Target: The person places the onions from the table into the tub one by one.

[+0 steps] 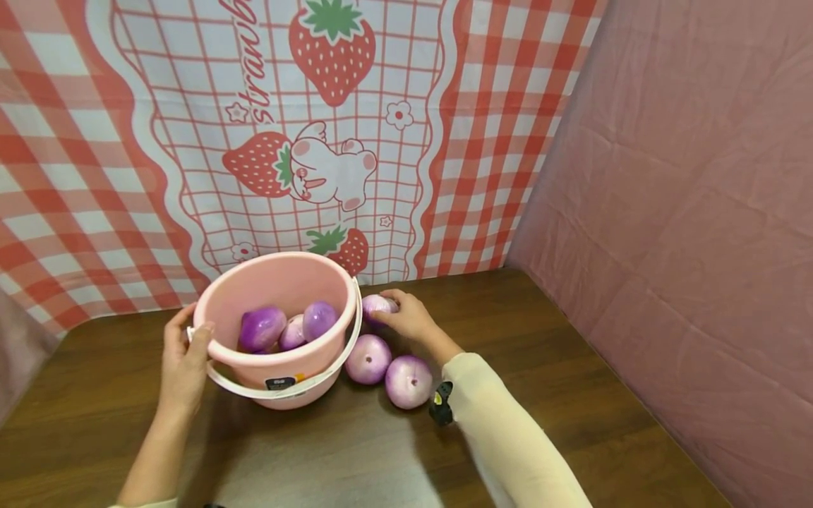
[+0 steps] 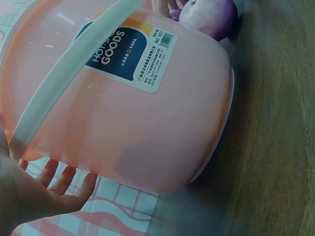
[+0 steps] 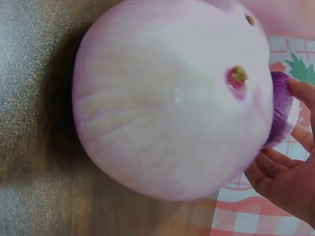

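A pink plastic bucket (image 1: 273,286) with a white handle (image 1: 314,383) stands on the table, several purple onions (image 1: 262,329) visible inside it. My left hand (image 1: 182,346) grips its left rim, thumb on top and fingers around the outside. In the left wrist view, those fingers (image 2: 64,184) lie against the bucket wall. Right of the bucket, my right hand (image 1: 413,321) holds a purple onion (image 1: 377,307), fingers and thumb on either side of it. Two more onions, one by the bucket (image 1: 368,359) and one nearer me (image 1: 409,382), sit on the table.
The brown wooden table (image 1: 356,451) spreads in front and to the right. A red-and-white checked strawberry cloth (image 1: 495,141) hangs behind it, and a pink cloth (image 1: 686,212) hangs along the right side. One onion (image 3: 167,98) fills much of the right wrist view.
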Tool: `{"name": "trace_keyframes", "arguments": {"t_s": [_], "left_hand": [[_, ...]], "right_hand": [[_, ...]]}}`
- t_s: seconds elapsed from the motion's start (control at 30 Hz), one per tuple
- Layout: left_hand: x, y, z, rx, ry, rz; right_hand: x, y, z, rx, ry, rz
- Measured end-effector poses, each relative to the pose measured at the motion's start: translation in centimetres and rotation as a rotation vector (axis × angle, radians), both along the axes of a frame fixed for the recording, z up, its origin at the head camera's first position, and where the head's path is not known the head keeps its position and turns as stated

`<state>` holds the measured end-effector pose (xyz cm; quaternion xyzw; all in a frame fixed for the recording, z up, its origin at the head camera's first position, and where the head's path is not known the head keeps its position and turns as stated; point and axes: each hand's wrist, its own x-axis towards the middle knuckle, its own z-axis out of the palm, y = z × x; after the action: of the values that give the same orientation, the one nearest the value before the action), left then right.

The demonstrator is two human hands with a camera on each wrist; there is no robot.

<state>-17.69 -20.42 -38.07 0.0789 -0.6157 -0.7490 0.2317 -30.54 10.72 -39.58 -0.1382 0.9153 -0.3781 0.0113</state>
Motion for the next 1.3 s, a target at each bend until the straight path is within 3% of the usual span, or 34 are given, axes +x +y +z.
{"name": "trace_keyframes", "arguments": {"t_s": [0.5,1.3], "left_hand": [[0.0,-0.1,-0.1,-0.003,0.0,-0.006],[0.0,0.0,0.0,-0.014,0.016,0.001]], "right_hand": [[0.1,1.1,1.5,-0.04,0.047,-0.037],[0.4,2.3,5.7,-0.088,0.147,-0.012]]}}
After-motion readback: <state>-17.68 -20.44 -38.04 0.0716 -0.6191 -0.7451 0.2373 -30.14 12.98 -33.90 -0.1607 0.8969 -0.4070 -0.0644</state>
